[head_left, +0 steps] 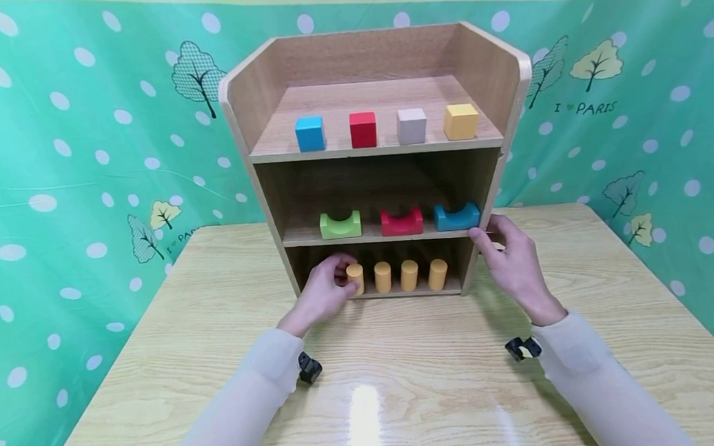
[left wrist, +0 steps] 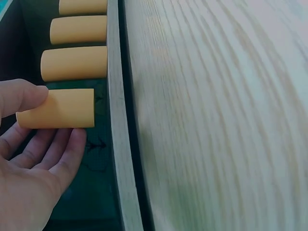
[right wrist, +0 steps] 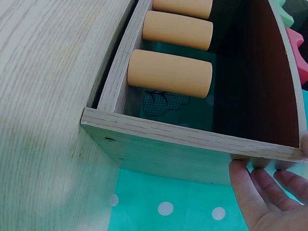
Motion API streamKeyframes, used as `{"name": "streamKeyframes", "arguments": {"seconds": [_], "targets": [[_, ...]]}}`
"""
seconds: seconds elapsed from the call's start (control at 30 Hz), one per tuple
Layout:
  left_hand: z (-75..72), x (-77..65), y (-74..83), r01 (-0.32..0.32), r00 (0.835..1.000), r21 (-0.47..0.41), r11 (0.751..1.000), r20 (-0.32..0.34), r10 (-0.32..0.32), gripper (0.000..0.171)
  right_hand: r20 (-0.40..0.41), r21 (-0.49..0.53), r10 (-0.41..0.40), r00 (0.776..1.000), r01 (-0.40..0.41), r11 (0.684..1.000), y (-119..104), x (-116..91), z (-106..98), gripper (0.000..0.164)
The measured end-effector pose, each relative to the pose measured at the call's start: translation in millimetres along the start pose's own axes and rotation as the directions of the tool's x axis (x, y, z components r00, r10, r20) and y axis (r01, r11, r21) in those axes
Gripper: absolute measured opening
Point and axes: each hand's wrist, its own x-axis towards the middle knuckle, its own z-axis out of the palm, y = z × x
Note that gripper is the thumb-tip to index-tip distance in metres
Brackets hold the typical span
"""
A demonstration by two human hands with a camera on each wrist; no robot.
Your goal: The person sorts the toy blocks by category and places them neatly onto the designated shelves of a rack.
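Observation:
My left hand pinches the leftmost orange-yellow cylinder block on the bottom level of a wooden shelf. In the left wrist view, its thumb lies on one side of that block and the fingertips on the other. The block's lower end appears lifted off the shelf board. Three similar upright cylinder blocks stand in a row to its right. My right hand grips the shelf's right side panel, thumb at the front edge and fingertips against the outer face.
Blue, red, white and yellow cubes line the top level. On the middle level sit green, red and blue blocks with curved notches. The shelf stands on a light wooden table, before a green dotted cloth.

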Motion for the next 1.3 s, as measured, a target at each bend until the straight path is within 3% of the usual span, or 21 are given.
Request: {"name": "streamKeyframes", "arguments": {"seconds": [0.67, 1.3], "targets": [[7.8, 7.8, -7.4, 0.062, 0.998, 0.006, 0.998, 0.003, -0.062, 0.035, -0.004, 0.003, -0.011, 1.000, 0.011, 1.000, 0.9, 0.1, 0.1, 0.050], [5.7, 6.7, -7.2, 0.084, 0.996, -0.004, 0.996, 0.014, -0.084, 0.036, 0.000, 0.005, -0.004, 1.000, 0.004, 1.000, 2.1, -0.1, 0.5, 0.052]]}}
